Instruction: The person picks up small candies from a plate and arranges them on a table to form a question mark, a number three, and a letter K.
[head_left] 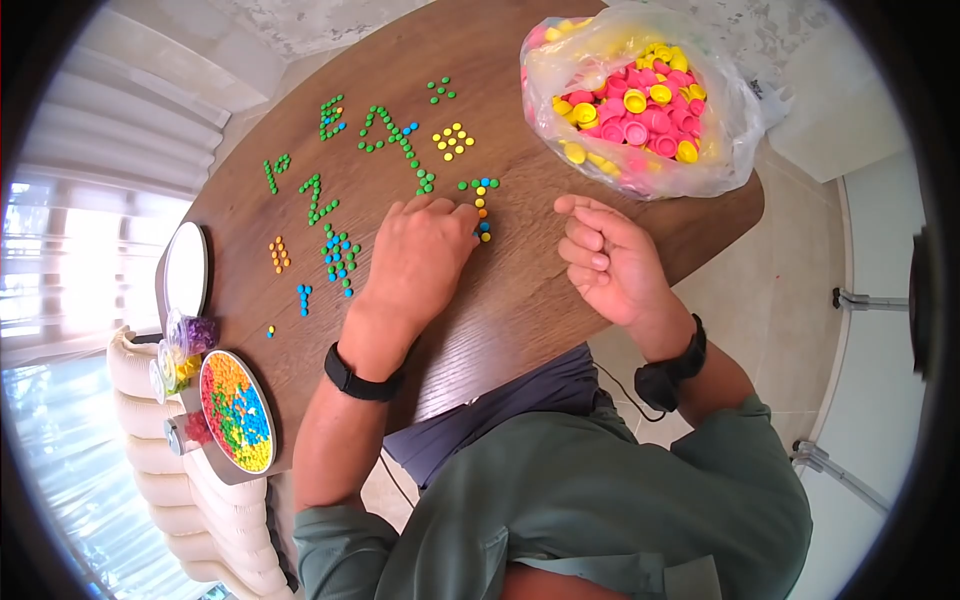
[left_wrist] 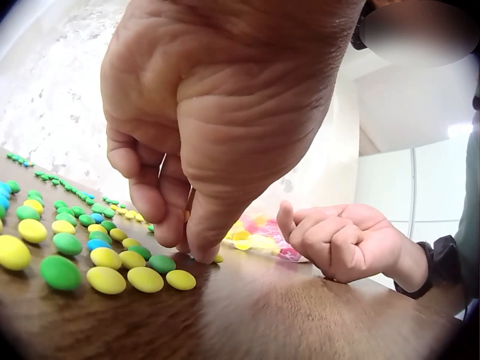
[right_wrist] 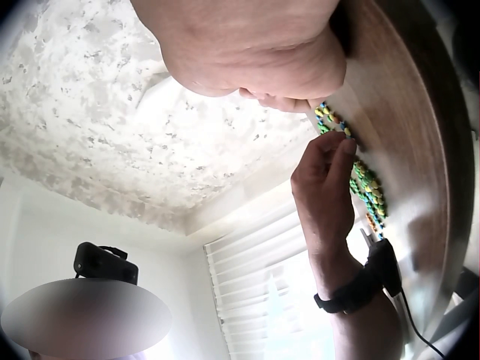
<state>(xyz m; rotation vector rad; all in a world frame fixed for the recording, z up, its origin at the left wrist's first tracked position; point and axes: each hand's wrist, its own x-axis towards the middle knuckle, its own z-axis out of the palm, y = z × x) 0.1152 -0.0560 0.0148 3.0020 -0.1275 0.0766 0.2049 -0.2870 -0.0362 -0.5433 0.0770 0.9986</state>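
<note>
My left hand (head_left: 425, 255) reaches down to the table beside a T-shaped figure (head_left: 481, 200) of small button candies, green, blue, yellow and orange. Thumb and forefinger pinch together low over the wood at its lower end, round a candy mostly hidden by the fingertips. In the left wrist view, a row of yellow candies (left_wrist: 146, 279) lies close beside those fingertips. To the right, my right hand (head_left: 615, 255) is held near the table edge, palm turned up and fingers loosely curled, with nothing visible in it.
More candy figures (head_left: 340, 255) spread over the left and far parts of the table. A clear plastic bag (head_left: 735, 150) of pink and yellow caps stands at the far right. At the left edge are an oval plate (head_left: 269, 450) of sorted candies, several small containers (head_left: 198, 335) and a white dish (head_left: 187, 270).
</note>
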